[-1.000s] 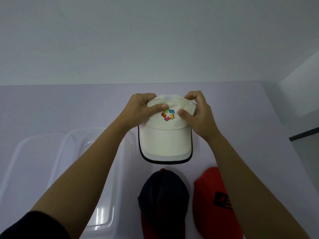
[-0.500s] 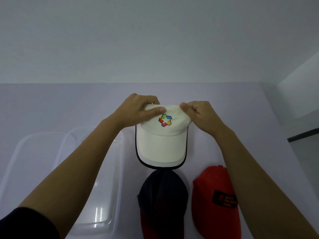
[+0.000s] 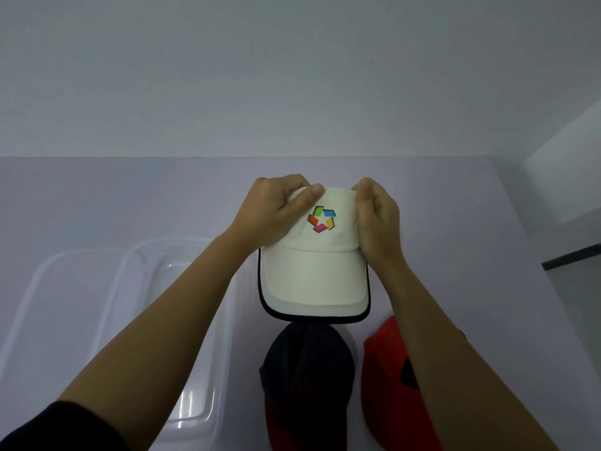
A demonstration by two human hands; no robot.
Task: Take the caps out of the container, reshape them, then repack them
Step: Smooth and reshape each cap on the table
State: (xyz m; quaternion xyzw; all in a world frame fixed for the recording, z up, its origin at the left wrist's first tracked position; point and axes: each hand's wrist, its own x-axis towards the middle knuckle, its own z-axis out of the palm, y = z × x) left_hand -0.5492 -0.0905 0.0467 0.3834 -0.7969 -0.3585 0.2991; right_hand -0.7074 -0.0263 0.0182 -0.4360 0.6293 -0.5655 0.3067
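Observation:
A cream cap (image 3: 313,275) with a dark-trimmed brim and a multicoloured logo is held up above the table, brim toward me. My left hand (image 3: 270,213) grips the crown's left side, thumb on the front panel. My right hand (image 3: 377,219) pinches the crown's right side. Below it lie a dark navy cap (image 3: 307,375) with a red brim and a red cap (image 3: 387,382) with a black patch. A clear plastic container (image 3: 156,320) stands at the left, partly behind my left forearm.
A second clear tray or lid (image 3: 48,301) lies left of the container. The pale table (image 3: 130,196) ends at the wall behind and at an edge on the right, beyond which the floor drops away.
Both hands have drawn the cream cap nearer to me and lower, so its brim now overlaps the navy cap. My right hand turned to pinch the crown's top edge.

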